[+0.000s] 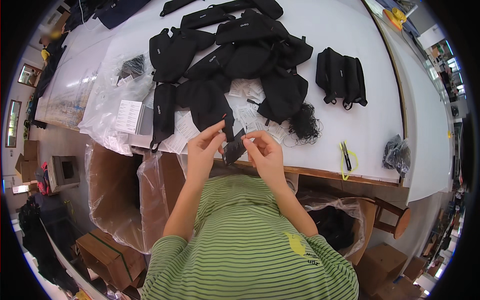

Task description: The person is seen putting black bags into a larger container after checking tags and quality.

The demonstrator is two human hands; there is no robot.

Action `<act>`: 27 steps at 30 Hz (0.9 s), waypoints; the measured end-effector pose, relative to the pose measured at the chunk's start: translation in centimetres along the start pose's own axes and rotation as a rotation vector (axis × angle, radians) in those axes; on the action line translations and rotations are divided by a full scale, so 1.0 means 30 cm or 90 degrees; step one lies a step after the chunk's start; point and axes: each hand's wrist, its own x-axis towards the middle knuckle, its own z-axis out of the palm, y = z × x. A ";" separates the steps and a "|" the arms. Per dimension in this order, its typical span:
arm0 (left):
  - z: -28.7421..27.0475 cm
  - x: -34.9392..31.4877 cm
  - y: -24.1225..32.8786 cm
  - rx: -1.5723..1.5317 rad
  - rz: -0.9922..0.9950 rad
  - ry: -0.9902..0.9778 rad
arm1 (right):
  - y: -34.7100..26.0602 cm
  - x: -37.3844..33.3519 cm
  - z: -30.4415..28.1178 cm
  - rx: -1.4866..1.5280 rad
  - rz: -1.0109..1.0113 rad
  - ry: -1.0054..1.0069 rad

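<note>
Near the front edge of the white table, a black fabric bag (204, 102) lies with its strap end hanging toward me. My left hand (204, 150) is closed at this strap end, thumb and finger pinched by its edge; a small orange bit shows just above. My right hand (264, 150) pinches a thin black string (244, 131) slightly to the right. Between and below the hands is a dark flat piece (233, 150), partly hidden. White printed tags (246, 115) lie loose under and around the bags. Beyond my right hand sits a tangle of black strings (304, 125).
More black bags (250, 60) are heaped farther back; another pair (341, 77) lies right. A stack of white cards (129, 116) rests on clear plastic at left. Snips (346, 156) on a yellow cord lie front right, near a dark plastic bundle (396, 154). Lined cartons (117, 190) stand below.
</note>
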 end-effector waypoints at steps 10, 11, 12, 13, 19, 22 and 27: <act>-0.020 -0.088 -0.049 0.098 -0.129 0.045 | 0.023 0.003 0.006 -0.284 -0.064 -0.061; -0.035 -0.090 -0.060 0.098 -0.130 0.045 | 0.021 0.003 0.005 -0.305 -0.079 -0.084; -0.053 -0.090 -0.074 0.148 -0.103 0.032 | 0.021 0.004 0.004 -0.326 -0.095 -0.107; -0.062 -0.089 -0.083 0.198 -0.077 0.020 | 0.026 0.007 0.004 -0.326 -0.094 -0.106; -0.081 -0.103 -0.081 0.066 -0.111 -0.015 | 0.033 0.013 -0.003 -0.300 -0.027 -0.159; -0.091 -0.096 -0.066 0.040 -0.142 -0.040 | 0.066 0.021 -0.010 -0.227 0.043 -0.163; -0.054 -0.113 -0.061 0.200 -0.045 0.021 | 0.062 0.019 -0.001 -0.250 0.028 -0.167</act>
